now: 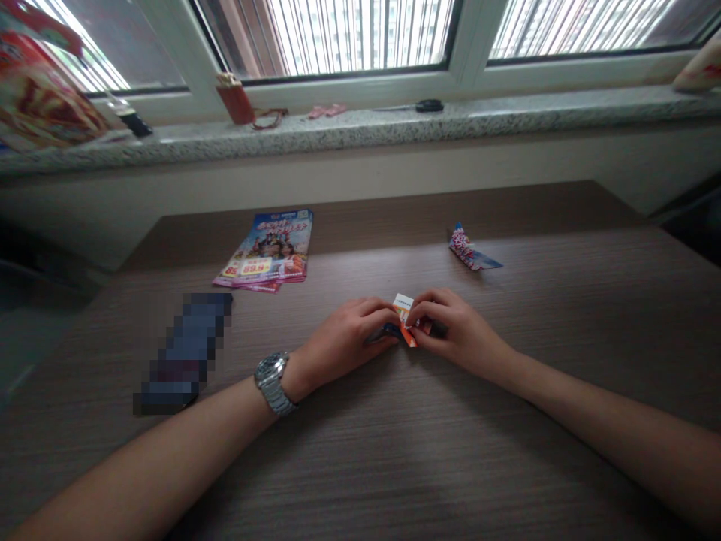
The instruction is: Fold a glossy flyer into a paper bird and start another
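A small folded piece of printed paper (404, 306), white, orange and dark blue, is held between both hands over the middle of the brown table (360, 451). My left hand (350, 336), with a metal watch (274, 382) on the wrist, pinches its left side. On its right side, the thumb and fingers of my right hand (451, 327) are closed. The fingers hide much of the paper. Farther back on the right lies another folded printed paper (470, 252), pink and blue, with a raised pointed part.
A stack of colourful leaflets (270, 248) lies back left, with a blurred-out dark flat object (188, 349) nearer. On the stone windowsill (360, 134) are a red container (235, 101), scissors (429, 106), a small dark-filled bottle (132, 120) and a red package (45, 98).
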{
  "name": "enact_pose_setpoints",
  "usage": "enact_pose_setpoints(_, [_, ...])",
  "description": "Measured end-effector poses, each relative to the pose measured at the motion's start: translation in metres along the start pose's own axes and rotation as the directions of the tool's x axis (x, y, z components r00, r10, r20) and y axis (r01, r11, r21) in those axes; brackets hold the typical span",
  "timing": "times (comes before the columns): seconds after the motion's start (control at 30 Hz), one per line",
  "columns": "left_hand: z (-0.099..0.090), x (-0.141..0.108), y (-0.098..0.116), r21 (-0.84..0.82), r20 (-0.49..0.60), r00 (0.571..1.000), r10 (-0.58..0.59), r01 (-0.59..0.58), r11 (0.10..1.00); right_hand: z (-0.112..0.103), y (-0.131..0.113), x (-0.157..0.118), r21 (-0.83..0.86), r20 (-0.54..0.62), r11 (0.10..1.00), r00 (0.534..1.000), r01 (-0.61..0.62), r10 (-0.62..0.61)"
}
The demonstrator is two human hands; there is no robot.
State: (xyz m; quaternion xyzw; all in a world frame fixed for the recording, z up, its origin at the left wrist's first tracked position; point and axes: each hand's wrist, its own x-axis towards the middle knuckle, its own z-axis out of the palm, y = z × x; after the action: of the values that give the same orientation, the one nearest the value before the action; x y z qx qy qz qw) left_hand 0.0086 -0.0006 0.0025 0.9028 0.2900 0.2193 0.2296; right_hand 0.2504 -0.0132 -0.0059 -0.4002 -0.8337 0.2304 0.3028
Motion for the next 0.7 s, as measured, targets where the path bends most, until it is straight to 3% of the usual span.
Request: enact_pose_setpoints(0.7, [0.001,0.0,0.0,0.016,-0.008,1.0,-0.011,0.011,1.0,-0.011,0.007,0.002,0.107,0.031,0.994,0.999,0.006,-0.009])
